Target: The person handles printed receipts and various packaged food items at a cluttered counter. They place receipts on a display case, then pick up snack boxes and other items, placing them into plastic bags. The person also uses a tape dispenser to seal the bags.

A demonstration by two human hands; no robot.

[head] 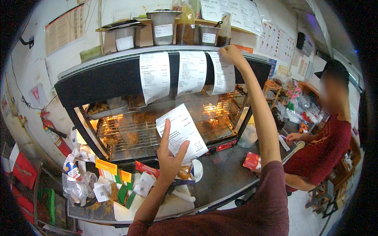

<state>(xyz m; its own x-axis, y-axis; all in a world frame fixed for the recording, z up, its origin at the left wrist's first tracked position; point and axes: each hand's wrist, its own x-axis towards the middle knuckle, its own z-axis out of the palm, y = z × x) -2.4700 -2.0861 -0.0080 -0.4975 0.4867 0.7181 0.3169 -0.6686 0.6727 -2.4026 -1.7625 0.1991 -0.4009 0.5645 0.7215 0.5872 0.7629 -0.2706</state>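
My left hand (pixel 171 156) holds a white printed paper slip (pixel 186 132) in front of the glass of a heated food display cabinet (pixel 100 79), with fingers over the slip's face. My right hand (pixel 231 54) is raised to the cabinet's top edge and pinches the top of a hanging paper slip (pixel 223 76). Two more printed slips hang to its left, one in the middle (pixel 192 72) and one farther left (pixel 155 76). Behind the glass, fried food pieces (pixel 132 137) lie on lit wire racks (pixel 118 124).
Food boxes (pixel 124 194), a white cutting board (pixel 177 203) and plastic bags (pixel 73 188) sit on the counter below. Metal containers (pixel 164 26) stand above the cabinet. A co-worker (pixel 322 147) in dark red is at the right, near a red packet (pixel 252 160). A fire extinguisher (pixel 54 135) is at left.
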